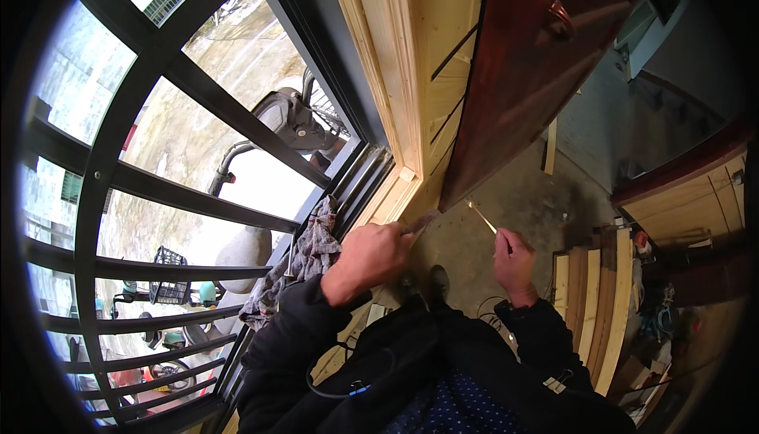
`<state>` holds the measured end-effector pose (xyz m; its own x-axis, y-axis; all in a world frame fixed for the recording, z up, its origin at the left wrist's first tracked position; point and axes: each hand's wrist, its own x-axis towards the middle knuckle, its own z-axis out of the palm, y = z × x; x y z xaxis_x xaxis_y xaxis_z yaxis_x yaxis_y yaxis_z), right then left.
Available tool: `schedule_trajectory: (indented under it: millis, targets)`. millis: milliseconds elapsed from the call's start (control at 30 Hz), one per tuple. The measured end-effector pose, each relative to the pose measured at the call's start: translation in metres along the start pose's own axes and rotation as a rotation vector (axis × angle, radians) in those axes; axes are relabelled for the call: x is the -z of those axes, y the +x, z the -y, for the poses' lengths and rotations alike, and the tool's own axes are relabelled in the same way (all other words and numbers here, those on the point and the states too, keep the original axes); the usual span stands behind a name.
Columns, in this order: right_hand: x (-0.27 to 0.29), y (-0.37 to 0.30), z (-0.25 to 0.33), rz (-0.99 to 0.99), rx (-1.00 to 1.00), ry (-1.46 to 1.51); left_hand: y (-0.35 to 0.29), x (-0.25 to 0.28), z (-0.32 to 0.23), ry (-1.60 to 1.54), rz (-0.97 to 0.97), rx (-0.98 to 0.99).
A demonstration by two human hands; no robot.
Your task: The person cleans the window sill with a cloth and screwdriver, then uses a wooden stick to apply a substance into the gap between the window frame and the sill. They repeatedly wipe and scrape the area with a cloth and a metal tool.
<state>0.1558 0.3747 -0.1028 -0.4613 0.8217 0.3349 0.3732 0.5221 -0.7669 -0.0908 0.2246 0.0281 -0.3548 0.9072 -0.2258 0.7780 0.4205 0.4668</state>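
Note:
My left hand (370, 258) is closed beside the pale wooden window frame (395, 197). A flat, greyish-brown blade-like piece (423, 221) sticks out from its fingers toward the right; its exact kind is not clear. In a pinch, my right hand (514, 260) holds a thin stick (484, 219) that points up and left over the floor. A small pale lump shows at the stick's far end. Near my left wrist, a crumpled patterned rag (314, 246) lies along the sill.
Black window bars (209, 189) fill the left side. A dark red door panel (526, 78) with a metal pull (560, 19) stands beyond my hands. Stacked wooden boards (598, 300) lie at the right. A scooter (288, 118) is outside the window.

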Motion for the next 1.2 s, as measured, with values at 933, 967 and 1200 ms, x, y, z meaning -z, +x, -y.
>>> schedule_trajectory:
  millis: [933,967,1200]
  targets:
    - [-0.022,0.007,0.052,0.119,-0.021,0.267,0.045,0.026,0.098,0.258,-0.150,0.147]
    - [-0.022,0.007,0.053,0.119,-0.018,0.266,0.050,0.024,0.099,0.261,-0.152,0.125]
    - [-0.020,0.013,0.060,0.118,-0.009,0.263,0.068,0.015,0.105,0.270,-0.241,0.025]
